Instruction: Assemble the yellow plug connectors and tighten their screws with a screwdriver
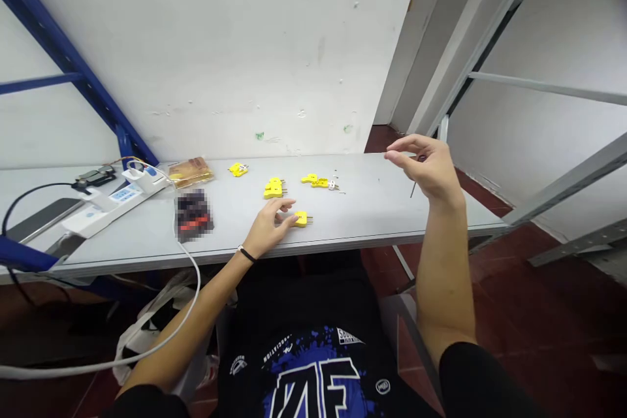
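Several yellow two-pin plugs lie on a pale grey table top (353, 209). My left hand (268, 227) rests at the table's front edge, its fingers spread, with the fingertips beside one yellow plug (302, 219). Further back, a yellow plug (273, 188) sits near two yellow plug pieces (314, 180), and a small metal-and-white part (333, 185) lies next to them. Another yellow plug (238, 170) lies toward the back. My right hand (426, 166) is raised above the table's right end, and a thin dark rod (414, 188) sticks down from it, seemingly held.
A white power strip (112, 202) and a black phone (44, 219) lie at the left, beside a pixelated dark object (193, 215) and a clear bag of brown items (191, 173). A white cable (196, 274) hangs over the front edge. A blue shelf frame (63, 59) stands at far left.
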{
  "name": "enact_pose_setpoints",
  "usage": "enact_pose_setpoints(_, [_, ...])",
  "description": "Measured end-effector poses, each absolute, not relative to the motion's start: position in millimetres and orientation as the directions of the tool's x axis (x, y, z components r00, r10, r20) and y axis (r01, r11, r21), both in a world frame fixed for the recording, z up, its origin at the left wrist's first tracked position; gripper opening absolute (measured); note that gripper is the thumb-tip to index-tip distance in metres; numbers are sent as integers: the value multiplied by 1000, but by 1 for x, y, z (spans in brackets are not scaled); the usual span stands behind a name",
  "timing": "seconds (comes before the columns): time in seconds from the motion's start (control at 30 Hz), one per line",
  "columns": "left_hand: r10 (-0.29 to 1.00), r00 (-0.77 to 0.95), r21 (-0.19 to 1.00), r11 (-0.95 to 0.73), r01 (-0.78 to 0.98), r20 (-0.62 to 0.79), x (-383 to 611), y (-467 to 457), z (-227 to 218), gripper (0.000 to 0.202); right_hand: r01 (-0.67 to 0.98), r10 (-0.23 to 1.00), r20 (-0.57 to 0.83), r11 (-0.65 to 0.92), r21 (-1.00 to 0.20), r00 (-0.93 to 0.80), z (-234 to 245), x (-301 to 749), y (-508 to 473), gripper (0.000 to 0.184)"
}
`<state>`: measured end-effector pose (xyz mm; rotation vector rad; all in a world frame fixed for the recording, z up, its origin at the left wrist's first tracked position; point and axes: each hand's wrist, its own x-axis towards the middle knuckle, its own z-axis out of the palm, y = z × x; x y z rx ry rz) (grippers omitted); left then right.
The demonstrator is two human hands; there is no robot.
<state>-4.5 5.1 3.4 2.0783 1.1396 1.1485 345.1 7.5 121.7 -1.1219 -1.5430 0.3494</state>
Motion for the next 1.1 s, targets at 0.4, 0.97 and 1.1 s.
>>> enact_pose_setpoints(0.4, [759,195,691,-648,320,622,-8,-6,9,22,399,776,250,537,-743,-579,81,220,4,9])
enact_pose_setpoints(0.97, [717,154,652,-687,321,680,12,-23,4,12,344,754,80,389,-854,-652,70,217,12,24])
enact_pose_setpoints(1.1, [808,99,761,-582,288,581,9,-17,4,24,301,845,236,410,-861,-479,68,218,14,26])
